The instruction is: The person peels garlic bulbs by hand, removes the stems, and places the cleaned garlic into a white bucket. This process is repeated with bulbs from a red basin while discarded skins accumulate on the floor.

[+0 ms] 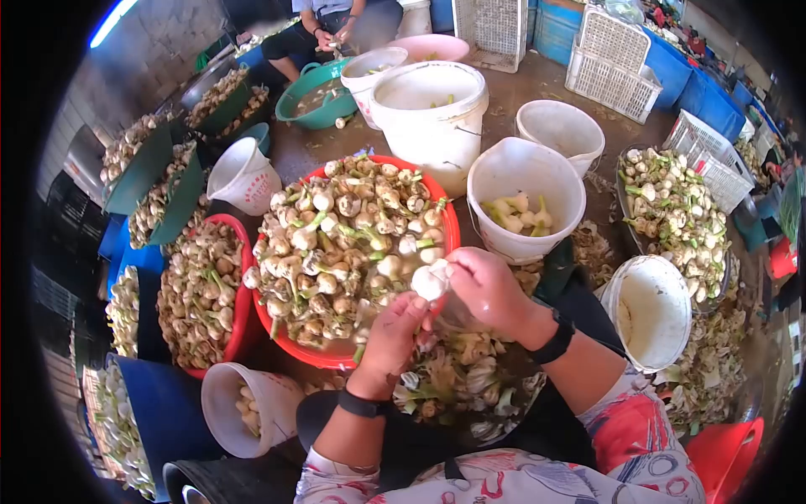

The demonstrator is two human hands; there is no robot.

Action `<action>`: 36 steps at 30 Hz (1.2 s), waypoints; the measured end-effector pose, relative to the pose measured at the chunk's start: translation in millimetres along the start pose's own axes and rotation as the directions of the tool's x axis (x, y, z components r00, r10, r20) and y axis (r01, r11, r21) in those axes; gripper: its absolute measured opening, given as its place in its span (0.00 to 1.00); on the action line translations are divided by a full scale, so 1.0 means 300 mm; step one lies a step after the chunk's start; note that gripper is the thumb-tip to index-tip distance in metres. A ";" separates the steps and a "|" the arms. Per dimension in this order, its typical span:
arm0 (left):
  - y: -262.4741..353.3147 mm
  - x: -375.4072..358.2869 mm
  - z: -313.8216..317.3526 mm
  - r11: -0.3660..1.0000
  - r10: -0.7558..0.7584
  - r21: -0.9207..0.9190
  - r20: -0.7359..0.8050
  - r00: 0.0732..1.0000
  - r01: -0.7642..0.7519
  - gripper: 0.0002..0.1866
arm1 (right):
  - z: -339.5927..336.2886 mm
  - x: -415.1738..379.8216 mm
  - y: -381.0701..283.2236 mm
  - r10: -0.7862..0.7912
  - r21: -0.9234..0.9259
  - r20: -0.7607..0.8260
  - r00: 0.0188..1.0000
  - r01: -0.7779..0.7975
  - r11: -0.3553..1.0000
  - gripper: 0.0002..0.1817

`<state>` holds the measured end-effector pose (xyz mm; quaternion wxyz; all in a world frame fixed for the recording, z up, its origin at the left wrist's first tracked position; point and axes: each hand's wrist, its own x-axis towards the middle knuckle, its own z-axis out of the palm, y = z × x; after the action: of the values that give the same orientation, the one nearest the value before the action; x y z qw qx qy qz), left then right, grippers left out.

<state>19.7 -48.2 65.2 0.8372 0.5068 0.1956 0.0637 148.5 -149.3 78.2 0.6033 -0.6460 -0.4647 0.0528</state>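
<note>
A pale garlic bulb (431, 282) is held up between my two hands, over the near edge of a red tub (454, 227). My left hand (393, 334) grips the bulb from below with thumb and fingers closed. On its right side, my right hand (491, 290) has its fingers pinched against the bulb; whether a small tool is in them I cannot make out. The tub is heaped with garlic bulbs (336, 244), many brown-skinned with green stem stubs. Below my hands lies a pile of stripped garlic skins and stems (470, 378).
A white bucket (527, 245) with a few trimmed bulbs stands ahead of my right hand. Another white bucket (243, 407) with garlic leans at left. Red and green tubs of garlic line the left. A garlic heap (676, 210) lies right. A person (336, 34) sits working ahead.
</note>
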 end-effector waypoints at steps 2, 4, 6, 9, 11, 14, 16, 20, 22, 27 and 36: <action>0.012 0.001 -0.020 0.978 0.008 -0.209 0.158 0.987 0.026 0.15 | -0.022 0.017 -0.001 0.272 0.468 0.082 0.959 -0.278 0.839 0.10; 0.030 -0.020 -0.022 0.939 0.039 -0.340 0.242 0.970 0.047 0.14 | -0.057 0.052 0.030 0.255 0.843 0.214 0.943 -0.311 0.440 0.15; 0.032 -0.024 -0.034 0.900 0.095 -0.435 0.284 0.954 0.040 0.10 | -0.114 0.077 0.007 0.314 0.655 0.053 0.948 -0.270 0.705 0.14; 0.022 -0.017 -0.051 0.820 0.026 -0.558 0.253 0.967 0.124 0.10 | -0.095 0.056 -0.034 0.337 -0.589 0.397 0.854 -0.044 0.807 0.11; 0.019 -0.017 -0.047 0.800 0.004 -0.583 0.240 0.971 0.140 0.10 | -0.030 0.011 -0.014 0.301 -0.559 0.358 0.884 -0.055 0.827 0.10; 0.010 -0.014 -0.031 0.821 -0.021 -0.553 0.211 0.977 0.137 0.11 | -0.018 0.009 -0.089 0.021 -0.326 0.015 1.000 -0.015 0.945 0.10; 0.006 -0.020 0.004 0.885 -0.150 -0.440 0.042 0.988 0.153 0.13 | -0.018 -0.003 -0.106 -0.009 -0.374 0.073 0.997 0.035 0.927 0.09; -0.014 -0.027 0.055 0.913 -0.139 -0.389 -0.009 0.990 0.125 0.14 | 0.008 -0.024 -0.059 -0.126 -0.432 0.134 0.983 0.173 0.885 0.11; -0.016 -0.027 0.047 0.905 -0.130 -0.404 0.037 0.991 0.134 0.14 | -0.006 -0.018 -0.049 -0.173 -0.423 0.184 0.968 0.236 0.875 0.11; 0.007 -0.042 0.027 0.845 -0.028 -0.518 0.205 0.978 0.133 0.12 | -0.105 0.071 0.038 0.197 -0.543 -0.175 0.965 -0.262 0.798 0.08; 0.006 -0.031 0.043 0.793 -0.099 -0.592 0.105 0.990 0.142 0.12 | 0.014 -0.015 -0.055 -0.236 -0.317 -0.022 0.972 0.217 0.923 0.04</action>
<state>16.4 -60.9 74.5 0.9627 0.2053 0.1687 0.0515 134.6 -151.9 88.5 0.5091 -0.6767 -0.5203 -0.1109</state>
